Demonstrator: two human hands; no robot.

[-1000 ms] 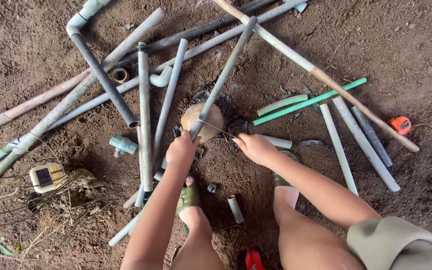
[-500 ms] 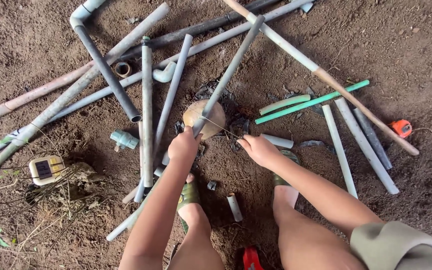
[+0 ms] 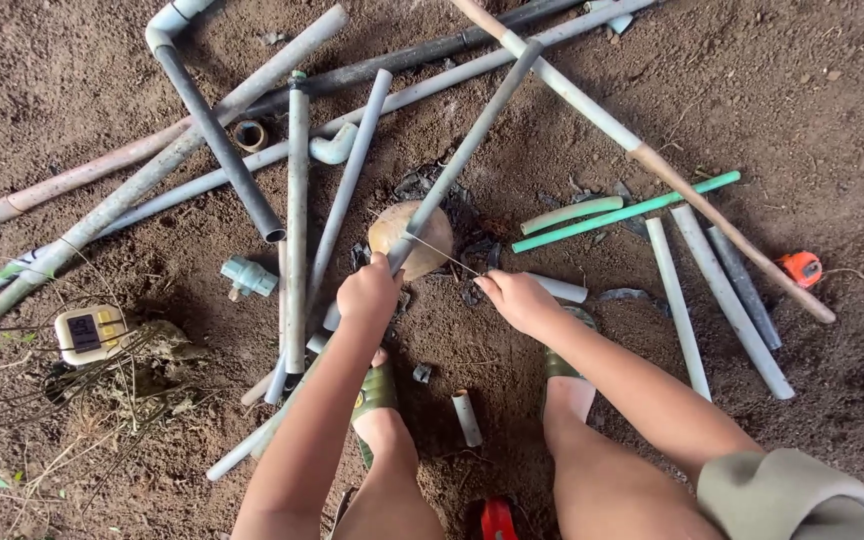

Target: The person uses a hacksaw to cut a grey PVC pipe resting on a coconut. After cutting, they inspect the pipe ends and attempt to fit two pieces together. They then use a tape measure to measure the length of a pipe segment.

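A long grey pipe (image 3: 472, 140) lies slanted across a rounded tan stone (image 3: 414, 224) on the dirt. My left hand (image 3: 370, 292) is shut around the pipe's lower part just below the stone. My right hand (image 3: 514, 297) is closed on the end of a thin taut string (image 3: 440, 256) that runs across the pipe beside my left hand. Both forearms reach down from my knees, and my feet in green sandals (image 3: 376, 392) stand on either side of a short white pipe offcut (image 3: 466, 418).
Many grey and white pipes (image 3: 296, 200) lie crossed on the dirt, with a dark pipe (image 3: 222, 140), an elbow fitting (image 3: 332, 148), a teal fitting (image 3: 249, 275), green pipes (image 3: 624, 211), an orange tape measure (image 3: 802, 268), a small white timer (image 3: 88, 332) and a red object (image 3: 497, 520).
Both hands have stayed at the pipe over the stone; the right hand has shifted slightly along the string. The view has drifted a little.
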